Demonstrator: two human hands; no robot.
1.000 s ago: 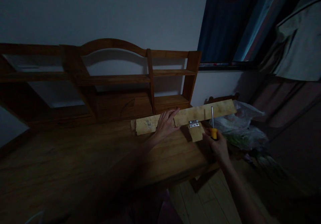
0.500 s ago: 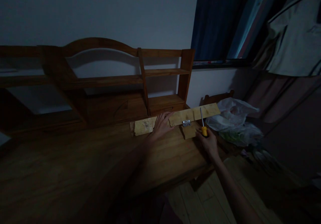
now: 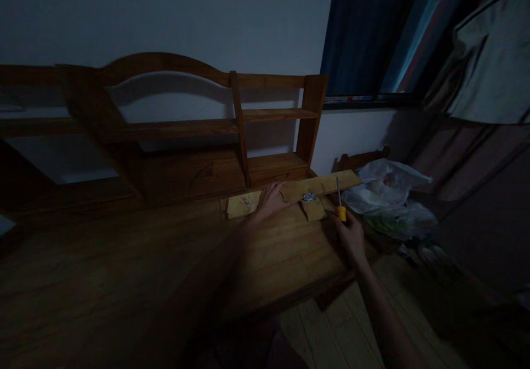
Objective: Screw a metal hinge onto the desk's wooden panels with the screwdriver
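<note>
A long pale wooden board (image 3: 321, 187) lies across the desk. My left hand (image 3: 271, 199) is over its left part, fingers across the top and thumb toward the near edge, holding it. A silver metal hinge (image 3: 309, 197) sits at the board's near edge, joining it to a small wooden block (image 3: 314, 210). In my right hand (image 3: 351, 234) is a screwdriver (image 3: 342, 213) with a yellow handle, its metal shaft pointing up and away from me. Its tip appears in front of the board's right part; whether it touches cannot be made out.
The wooden desk (image 3: 265, 264) carries a shelf unit (image 3: 244, 132) along the wall. Clear plastic bags (image 3: 385, 187) lie beyond the desk's right end, by a wooden chair back (image 3: 364, 158). A pale shirt (image 3: 492, 71) hangs at upper right. The room is dim.
The view has shifted slightly. My right hand and the screwdriver appear a little farther right of the hinge. My left hand stays on the board.
</note>
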